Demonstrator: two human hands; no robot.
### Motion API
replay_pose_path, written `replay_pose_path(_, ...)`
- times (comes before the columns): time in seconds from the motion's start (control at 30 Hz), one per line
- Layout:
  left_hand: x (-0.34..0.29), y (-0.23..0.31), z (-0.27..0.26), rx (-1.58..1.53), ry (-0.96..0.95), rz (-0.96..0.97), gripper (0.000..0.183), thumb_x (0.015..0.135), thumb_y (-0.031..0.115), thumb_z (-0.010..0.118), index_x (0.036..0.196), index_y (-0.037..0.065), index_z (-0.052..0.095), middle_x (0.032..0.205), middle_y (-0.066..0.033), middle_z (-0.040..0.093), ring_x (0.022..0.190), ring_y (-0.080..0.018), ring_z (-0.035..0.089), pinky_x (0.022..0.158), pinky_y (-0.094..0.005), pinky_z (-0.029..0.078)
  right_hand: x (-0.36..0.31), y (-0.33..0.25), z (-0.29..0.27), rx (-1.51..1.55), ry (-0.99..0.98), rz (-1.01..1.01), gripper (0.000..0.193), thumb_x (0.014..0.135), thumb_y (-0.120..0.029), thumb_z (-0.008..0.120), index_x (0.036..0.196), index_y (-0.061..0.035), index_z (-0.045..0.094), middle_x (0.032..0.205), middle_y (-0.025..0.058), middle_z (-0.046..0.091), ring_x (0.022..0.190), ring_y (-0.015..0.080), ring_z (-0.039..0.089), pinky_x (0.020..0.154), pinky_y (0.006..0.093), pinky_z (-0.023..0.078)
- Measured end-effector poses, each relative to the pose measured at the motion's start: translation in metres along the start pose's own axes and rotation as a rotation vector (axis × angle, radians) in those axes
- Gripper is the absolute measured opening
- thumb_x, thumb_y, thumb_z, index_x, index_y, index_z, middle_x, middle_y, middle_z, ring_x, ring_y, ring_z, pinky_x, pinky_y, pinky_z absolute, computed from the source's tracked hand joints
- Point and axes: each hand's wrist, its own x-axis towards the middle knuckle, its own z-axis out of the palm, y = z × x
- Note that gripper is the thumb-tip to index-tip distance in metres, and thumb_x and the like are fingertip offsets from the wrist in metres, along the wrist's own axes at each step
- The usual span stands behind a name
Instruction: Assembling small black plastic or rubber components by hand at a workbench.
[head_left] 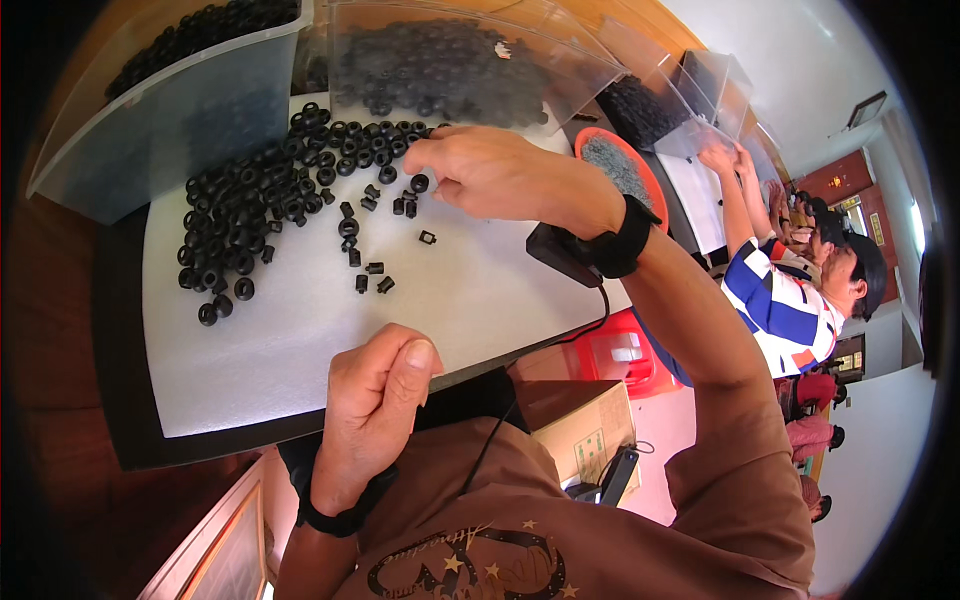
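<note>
My left hand [378, 385] is closed just above the table's near edge, its thumb laid over curled fingers. Whatever it may hold is hidden. My right hand [490, 175] reaches over the front of a heap of round black ring-like parts [235, 205]. Its bent fingers look slightly apart, with one round part [419, 183] beside them; no held piece shows. Between my hands, several small black square-ended pieces [375, 268] lie loose on the white tabletop sheet [300, 360], one of them a small open frame [428, 237] off by itself.
Clear plastic bins full of black parts stand at the back left [190, 130] and back [440, 75]. Right of them is a red basin [655, 195] of small grey pieces. A black device [562, 255] with a cable sits near my right wrist. Other people work at the far right.
</note>
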Motion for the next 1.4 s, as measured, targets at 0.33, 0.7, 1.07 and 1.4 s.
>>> replay_pose_path(0.33, -0.001, -0.001, 0.002, -0.031, 0.017, 0.006, 0.029, 0.098, 0.020, 0.048, 0.079, -0.001, 0.054, 0.061, -0.0006, 0.050, 0.051, -0.0056, 0.045, 0.048, -0.0217, 0.037, -0.002, -0.003, 0.003, 0.002, -0.049, 0.007, 0.030, 0.079, -0.002, 0.055, 0.109, -0.0025, 0.057, 0.091, 0.0157, 0.058, 0.084, 0.0349, 0.059, 0.072, 0.0421, 0.046)
replay_pose_path(0.7, -0.002, -0.001, 0.004, -0.044, 0.043, -0.015, 0.030, 0.099, 0.021, 0.048, 0.079, 0.000, 0.054, 0.057, 0.0020, 0.045, 0.051, -0.0041, 0.039, 0.047, -0.0210, 0.033, -0.024, -0.014, -0.020, -0.032, -0.070, 0.132, 0.014, 0.076, -0.003, 0.052, 0.088, 0.0011, 0.058, 0.079, 0.0191, 0.059, 0.083, 0.0385, 0.059, 0.071, 0.0456, 0.046)
replay_pose_path(1.07, -0.003, -0.002, 0.007, -0.046, 0.065, -0.009, 0.030, 0.098, 0.021, 0.048, 0.078, 0.000, 0.054, 0.057, 0.0029, 0.044, 0.053, -0.0039, 0.039, 0.049, -0.0211, 0.033, -0.021, -0.007, -0.004, -0.010, 0.040, 0.097, 0.025, 0.081, -0.005, 0.056, 0.106, -0.0058, 0.058, 0.092, 0.0149, 0.061, 0.086, 0.0345, 0.059, 0.071, 0.0420, 0.047)
replay_pose_path(1.4, -0.001, -0.001, 0.005, -0.050, 0.033, -0.008, 0.030, 0.099, 0.020, 0.047, 0.078, -0.001, 0.054, 0.056, 0.0029, 0.044, 0.052, -0.0038, 0.039, 0.049, -0.0208, 0.033, -0.016, -0.019, 0.001, -0.051, -0.068, 0.148, 0.017, 0.082, -0.010, 0.058, 0.097, -0.0027, 0.055, 0.095, 0.0150, 0.058, 0.087, 0.0366, 0.058, 0.071, 0.0445, 0.047)
